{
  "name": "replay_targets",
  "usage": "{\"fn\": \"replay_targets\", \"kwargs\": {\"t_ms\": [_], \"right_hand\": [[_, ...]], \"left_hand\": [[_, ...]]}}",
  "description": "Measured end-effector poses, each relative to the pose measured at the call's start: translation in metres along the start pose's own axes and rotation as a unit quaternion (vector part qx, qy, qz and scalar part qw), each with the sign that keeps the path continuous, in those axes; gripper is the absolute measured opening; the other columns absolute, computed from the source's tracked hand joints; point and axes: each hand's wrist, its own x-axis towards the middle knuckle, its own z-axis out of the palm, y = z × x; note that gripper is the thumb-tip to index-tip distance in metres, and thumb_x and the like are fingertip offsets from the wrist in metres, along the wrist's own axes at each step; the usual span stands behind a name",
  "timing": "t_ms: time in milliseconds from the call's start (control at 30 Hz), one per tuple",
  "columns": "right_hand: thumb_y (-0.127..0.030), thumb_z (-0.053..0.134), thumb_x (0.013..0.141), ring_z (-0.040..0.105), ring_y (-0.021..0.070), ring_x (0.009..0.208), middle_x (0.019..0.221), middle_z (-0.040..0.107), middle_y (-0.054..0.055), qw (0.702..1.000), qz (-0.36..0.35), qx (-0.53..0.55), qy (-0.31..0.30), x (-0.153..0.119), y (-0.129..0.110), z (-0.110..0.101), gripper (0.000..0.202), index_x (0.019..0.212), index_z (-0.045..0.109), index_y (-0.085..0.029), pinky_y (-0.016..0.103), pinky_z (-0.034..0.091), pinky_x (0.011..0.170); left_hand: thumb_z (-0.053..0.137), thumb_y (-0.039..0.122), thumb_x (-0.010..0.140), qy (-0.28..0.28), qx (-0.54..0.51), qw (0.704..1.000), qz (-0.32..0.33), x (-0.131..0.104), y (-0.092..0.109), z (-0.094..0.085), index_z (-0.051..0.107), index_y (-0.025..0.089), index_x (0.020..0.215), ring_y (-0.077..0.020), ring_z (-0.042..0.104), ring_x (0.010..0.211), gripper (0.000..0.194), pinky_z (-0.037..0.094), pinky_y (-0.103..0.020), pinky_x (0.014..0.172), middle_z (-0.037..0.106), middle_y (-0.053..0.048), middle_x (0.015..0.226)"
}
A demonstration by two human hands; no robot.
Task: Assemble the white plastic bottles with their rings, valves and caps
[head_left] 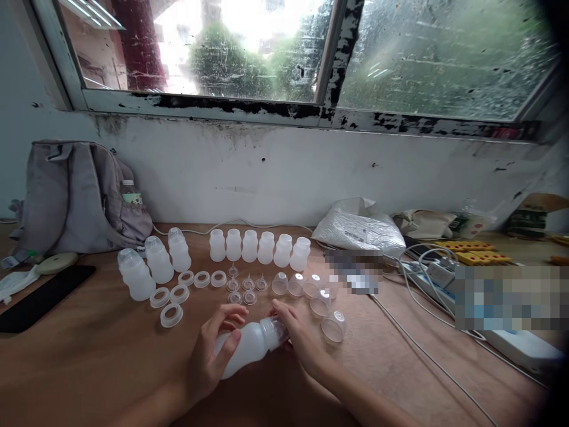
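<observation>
A frosted white bottle (249, 347) lies tilted between my hands near the table's front edge, its clear cap (276, 331) pointing right. My left hand (217, 344) is wrapped round the bottle's body. At the cap end, my right hand (291, 329) grips the clear cap, its fingers partly hidden. Beyond them stand several open bottles (265, 248) in a row. Several ring collars (171, 315), clear nipples (249, 283) and clear domed caps (333, 327) lie in groups on the table. Three capped bottles (136, 276) stand at the left.
A grey backpack (71, 196) and a black flat object (44, 298) are at the left. A silvery plastic bag (360, 228) sits by the wall. White cables (422, 350), a power strip (524, 350) and yellow blocks (475, 252) occupy the right side.
</observation>
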Motion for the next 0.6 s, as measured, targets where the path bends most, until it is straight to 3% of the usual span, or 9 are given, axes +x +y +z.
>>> {"fn": "replay_targets", "kwargs": {"t_ms": [100, 233, 367, 433, 500, 600], "right_hand": [[-0.057, 0.036, 0.079, 0.033, 0.0065, 0.032, 0.044, 0.041, -0.005, 0.998, 0.011, 0.045, -0.036, 0.004, -0.004, -0.004, 0.045, 0.073, 0.053, -0.016, 0.019, 0.021, 0.033], [-0.060, 0.036, 0.079, 0.041, 0.0079, 0.038, 0.051, 0.048, -0.002, 0.987, 0.006, 0.125, -0.104, 0.004, -0.006, -0.005, 0.049, 0.082, 0.054, -0.015, 0.020, 0.034, 0.037], [-0.059, 0.043, 0.076, 0.045, 0.0089, 0.043, 0.062, 0.053, 0.001, 0.979, -0.011, 0.171, -0.114, 0.002, -0.011, -0.004, 0.047, 0.082, 0.054, -0.014, 0.024, 0.041, 0.041], [-0.058, 0.043, 0.077, 0.046, 0.0092, 0.044, 0.065, 0.053, 0.002, 0.975, -0.016, 0.184, -0.121, 0.001, -0.012, -0.004, 0.046, 0.080, 0.053, -0.013, 0.025, 0.042, 0.043], [-0.055, 0.041, 0.079, 0.047, 0.0097, 0.046, 0.064, 0.052, 0.001, 0.971, -0.024, 0.197, -0.136, 0.002, -0.012, -0.005, 0.043, 0.078, 0.053, -0.014, 0.026, 0.044, 0.045], [-0.051, 0.039, 0.083, 0.048, 0.0105, 0.047, 0.059, 0.049, 0.000, 0.965, -0.040, 0.210, -0.153, 0.005, -0.009, -0.007, 0.040, 0.073, 0.051, -0.015, 0.027, 0.044, 0.047]], "left_hand": [[0.038, 0.045, 0.082, -0.028, 0.006, 1.000, -0.008, 0.006, -0.008, 0.000, 0.043, 0.019, 0.113, -0.0161, 0.054, 0.075, 0.040, 0.044, -0.029, 0.069, 0.057, -0.008, 0.095], [0.032, 0.053, 0.083, -0.069, 0.024, 0.997, -0.001, 0.008, -0.023, 0.001, 0.032, 0.020, 0.123, -0.0135, 0.051, 0.065, 0.052, 0.043, -0.028, 0.062, 0.054, -0.006, 0.091], [0.042, 0.067, 0.069, -0.094, 0.054, 0.993, 0.034, 0.009, -0.031, 0.000, 0.029, 0.022, 0.125, -0.0163, 0.051, 0.073, 0.072, 0.044, -0.030, 0.068, 0.050, -0.006, 0.094], [0.051, 0.066, 0.063, -0.100, 0.083, 0.991, 0.031, 0.011, -0.028, -0.002, 0.030, 0.022, 0.123, -0.0180, 0.051, 0.078, 0.077, 0.045, -0.031, 0.072, 0.049, -0.006, 0.097], [0.055, 0.058, 0.067, -0.126, 0.115, 0.985, 0.028, 0.013, -0.020, -0.006, 0.033, 0.022, 0.121, -0.0197, 0.050, 0.084, 0.068, 0.044, -0.032, 0.076, 0.049, -0.007, 0.099], [0.045, 0.043, 0.081, -0.181, 0.160, 0.970, 0.024, 0.015, -0.007, -0.012, 0.041, 0.021, 0.113, -0.0213, 0.047, 0.093, 0.039, 0.040, -0.035, 0.083, 0.048, -0.007, 0.101]]}}
